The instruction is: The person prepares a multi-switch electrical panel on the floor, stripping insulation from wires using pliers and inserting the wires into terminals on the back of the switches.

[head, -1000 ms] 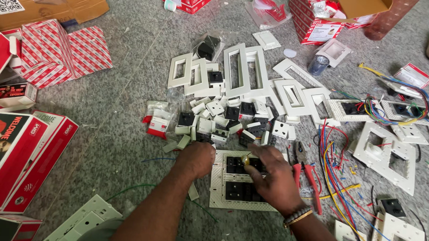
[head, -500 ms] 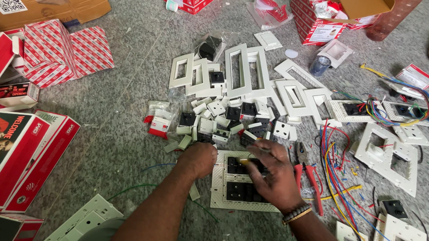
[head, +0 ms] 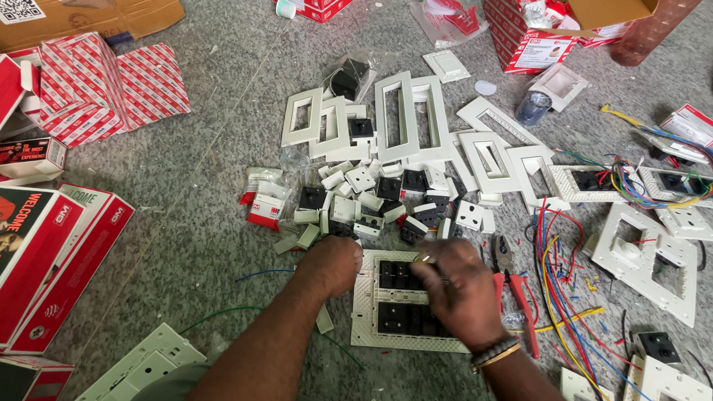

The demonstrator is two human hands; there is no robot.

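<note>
A white rectangular switch plate frame [head: 363,325] lies flat on the grey floor with several black switch modules [head: 397,276] set in two rows. My left hand [head: 331,263] is closed into a fist and presses on the frame's left edge. My right hand [head: 461,292] covers the frame's right side, its fingers curled over the black modules; what lies under the fingers is hidden. Just beyond the frame sits a heap of loose black and white switch modules [head: 377,197].
Empty white cover plates [head: 412,119] lie farther back. Coloured wires [head: 565,298] and red-handled pliers [head: 520,300] lie right of my right hand, with wired plates [head: 642,257] beyond. Red cartons [head: 41,267] stack at left, a cardboard box [head: 77,0] at top left.
My right hand has shifted slightly over the frame's right side; the left fist stays at the frame's left edge. The view has barely moved.
</note>
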